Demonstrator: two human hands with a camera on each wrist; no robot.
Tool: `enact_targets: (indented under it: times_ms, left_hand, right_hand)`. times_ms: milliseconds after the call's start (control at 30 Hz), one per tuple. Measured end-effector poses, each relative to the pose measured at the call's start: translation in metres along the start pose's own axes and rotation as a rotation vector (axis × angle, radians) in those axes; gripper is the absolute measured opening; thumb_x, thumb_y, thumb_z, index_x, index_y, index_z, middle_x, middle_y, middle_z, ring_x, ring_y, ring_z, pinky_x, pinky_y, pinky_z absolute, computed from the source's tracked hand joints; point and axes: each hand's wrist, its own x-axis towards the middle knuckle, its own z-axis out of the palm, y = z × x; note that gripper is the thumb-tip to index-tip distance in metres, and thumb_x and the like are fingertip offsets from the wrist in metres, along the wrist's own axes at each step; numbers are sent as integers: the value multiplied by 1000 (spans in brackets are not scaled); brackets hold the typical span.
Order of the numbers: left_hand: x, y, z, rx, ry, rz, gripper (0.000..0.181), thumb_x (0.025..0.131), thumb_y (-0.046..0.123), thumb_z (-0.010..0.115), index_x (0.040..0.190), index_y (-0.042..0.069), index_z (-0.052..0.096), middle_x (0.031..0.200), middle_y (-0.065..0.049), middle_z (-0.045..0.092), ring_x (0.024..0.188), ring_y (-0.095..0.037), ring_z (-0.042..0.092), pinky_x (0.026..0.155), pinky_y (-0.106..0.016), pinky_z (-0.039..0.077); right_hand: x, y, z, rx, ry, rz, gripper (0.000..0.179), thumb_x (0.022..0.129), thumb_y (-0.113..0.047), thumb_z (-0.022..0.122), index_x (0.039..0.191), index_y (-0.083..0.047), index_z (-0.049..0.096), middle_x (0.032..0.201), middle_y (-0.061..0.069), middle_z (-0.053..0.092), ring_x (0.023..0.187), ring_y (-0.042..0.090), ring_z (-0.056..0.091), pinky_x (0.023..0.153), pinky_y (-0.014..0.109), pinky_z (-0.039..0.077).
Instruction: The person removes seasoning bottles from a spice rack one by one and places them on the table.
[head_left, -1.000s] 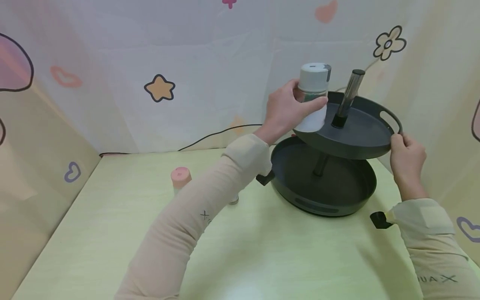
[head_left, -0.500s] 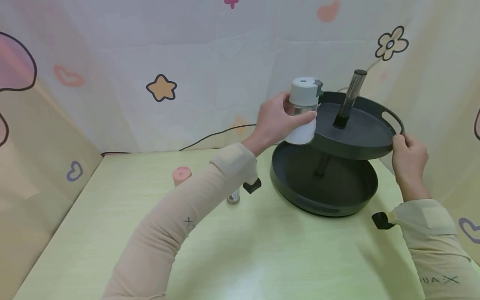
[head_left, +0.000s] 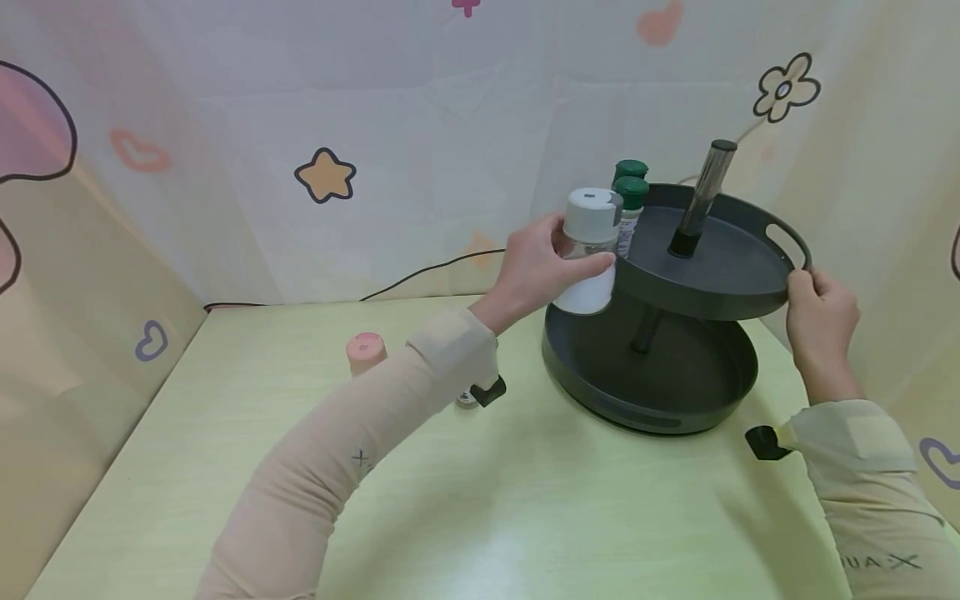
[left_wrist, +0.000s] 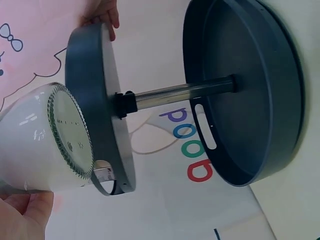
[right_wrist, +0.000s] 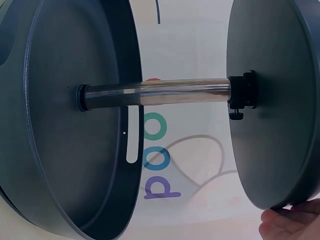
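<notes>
My left hand [head_left: 534, 265] holds a clear jar [head_left: 587, 283] with a light grey cap and white contents. It hangs in the air just left of the upper tray [head_left: 705, 298] of a dark two-tier rack. Its round underside shows in the left wrist view. Two green-capped bottles [head_left: 632, 193] stand at the upper tray's left side, partly hidden behind the jar. At the tray's right edge, my right hand [head_left: 822, 329] grips the handle [head_left: 787, 243]. In the right wrist view, fingertips [right_wrist: 280, 222] touch the tray's rim.
Below, the lower tray [head_left: 600, 392] rests on the pale green table [head_left: 525, 500], joined to the upper one by a metal pole [head_left: 705, 196]. A pink-capped container [head_left: 366, 353] and a small bottle [head_left: 467, 400] stand on the left, partly behind my left sleeve. A printed curtain [head_left: 420, 150] hangs behind.
My left hand has carried the jar left and downward, away from above the upper tray. The green-capped bottles behind it have come into sight. My right hand stays on the handle.
</notes>
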Motion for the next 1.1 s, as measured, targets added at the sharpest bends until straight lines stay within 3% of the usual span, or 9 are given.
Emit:
enact_targets:
  times_ms: [1100]
  left_hand:
    - [-31, -52, 10, 7, -79, -171, 52, 70, 35, 72, 113, 14, 50, 106, 0, 58, 91, -16, 54, 74, -30, 46]
  right_hand:
    - [1, 0, 0, 11, -4, 0, 34, 84, -29, 38, 51, -19, 39, 45, -12, 24, 54, 12, 23, 49, 28, 16]
